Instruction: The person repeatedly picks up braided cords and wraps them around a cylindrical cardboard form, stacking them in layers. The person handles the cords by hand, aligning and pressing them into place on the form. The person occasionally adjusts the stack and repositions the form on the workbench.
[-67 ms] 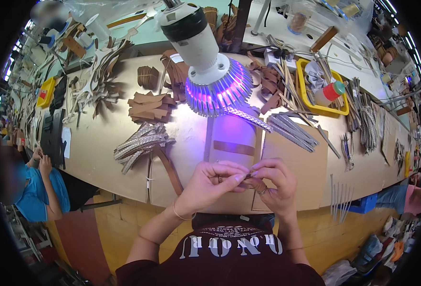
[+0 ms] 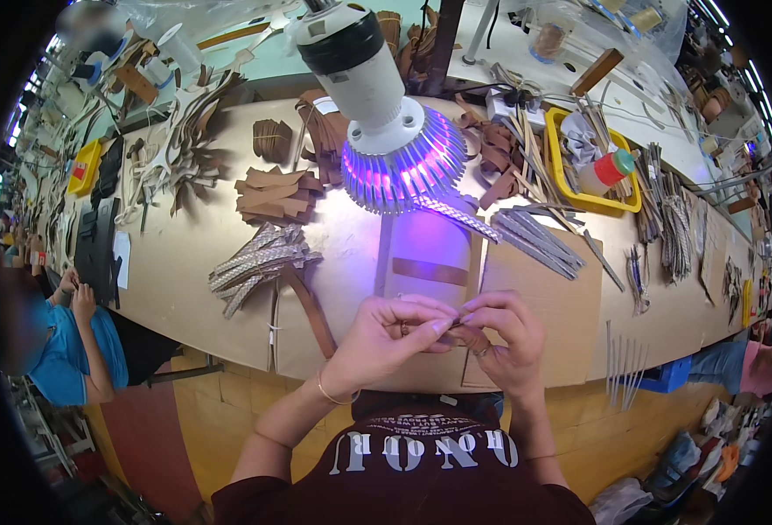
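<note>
Pinched between the fingertips of the left hand and right hand, a thin brown leather strip hangs above the tan cardboard-covered workbench. A white lamp with a purple-glowing finned head hangs just beyond.

Matt cardboard bench top, glossy yellow plastic tray.

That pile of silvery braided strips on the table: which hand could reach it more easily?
Probably the left hand. The braided strips lie on its side of the table, while the right hand sits farther off. Both hands pinch a small strip together.
</note>
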Demonstrator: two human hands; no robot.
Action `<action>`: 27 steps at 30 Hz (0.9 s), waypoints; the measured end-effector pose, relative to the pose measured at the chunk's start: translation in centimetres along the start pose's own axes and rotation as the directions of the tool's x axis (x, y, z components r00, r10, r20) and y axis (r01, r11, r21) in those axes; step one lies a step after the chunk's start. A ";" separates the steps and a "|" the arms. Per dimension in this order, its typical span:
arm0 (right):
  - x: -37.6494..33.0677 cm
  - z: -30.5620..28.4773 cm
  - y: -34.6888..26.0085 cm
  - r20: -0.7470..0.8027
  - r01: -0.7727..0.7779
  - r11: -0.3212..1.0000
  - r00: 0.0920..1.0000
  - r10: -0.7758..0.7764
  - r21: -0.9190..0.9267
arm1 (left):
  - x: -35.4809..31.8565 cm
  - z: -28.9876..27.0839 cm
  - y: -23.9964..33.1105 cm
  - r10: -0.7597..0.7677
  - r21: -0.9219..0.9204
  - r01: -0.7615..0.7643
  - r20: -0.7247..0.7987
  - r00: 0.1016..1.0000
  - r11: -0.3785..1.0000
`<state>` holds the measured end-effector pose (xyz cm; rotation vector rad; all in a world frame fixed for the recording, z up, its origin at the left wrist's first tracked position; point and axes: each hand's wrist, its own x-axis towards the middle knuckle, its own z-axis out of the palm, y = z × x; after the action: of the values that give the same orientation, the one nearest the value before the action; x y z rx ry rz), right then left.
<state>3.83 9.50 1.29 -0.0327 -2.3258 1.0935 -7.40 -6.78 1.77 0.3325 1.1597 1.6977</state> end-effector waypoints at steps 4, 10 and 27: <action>0.4 0.2 0.2 -0.007 -0.018 0.997 1.000 0.017 -0.069 | 0.6 -0.1 0.0 0.021 -0.001 -0.021 -0.035 0.999 1.000; 0.4 0.3 -0.1 0.017 -0.017 0.983 1.000 0.020 -0.185 | 0.8 -0.4 -0.3 0.001 -0.015 -0.002 -0.055 0.998 1.000; -2.9 -4.3 2.3 -0.045 -0.044 0.343 0.968 0.247 0.938 | -2.7 -9.3 -1.5 0.171 -0.024 -0.204 -0.458 0.872 0.979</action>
<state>7.96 13.29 0.46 0.0947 -1.2073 2.2762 -11.69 -14.01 -3.31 -0.0061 1.4347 2.0533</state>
